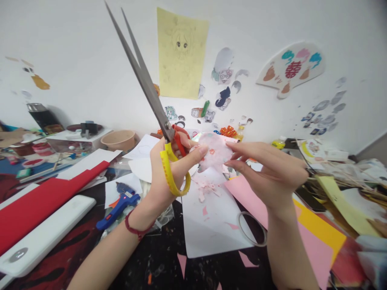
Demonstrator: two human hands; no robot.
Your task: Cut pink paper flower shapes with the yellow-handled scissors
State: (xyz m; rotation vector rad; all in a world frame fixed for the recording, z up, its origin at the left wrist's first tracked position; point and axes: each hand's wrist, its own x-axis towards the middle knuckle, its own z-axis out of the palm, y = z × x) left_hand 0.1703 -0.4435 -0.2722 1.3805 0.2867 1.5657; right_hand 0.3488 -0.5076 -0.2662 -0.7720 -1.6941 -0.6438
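Observation:
My left hand is closed on a pair of scissors, whose red and yellow handles loop around it. The blades point up and to the left, slightly apart. The same hand's thumb presses on a pale pink cut-out with a small red flower mark. My right hand pinches the cut-out's right edge between thumb and fingers. Below them lies a white paper sheet with pink scraps on it.
To the left lie a blue glue gun, a white oblong case and a red strip. Pink paper, yellow paper and a roll of tape sit at right. A bowl stands near the wall.

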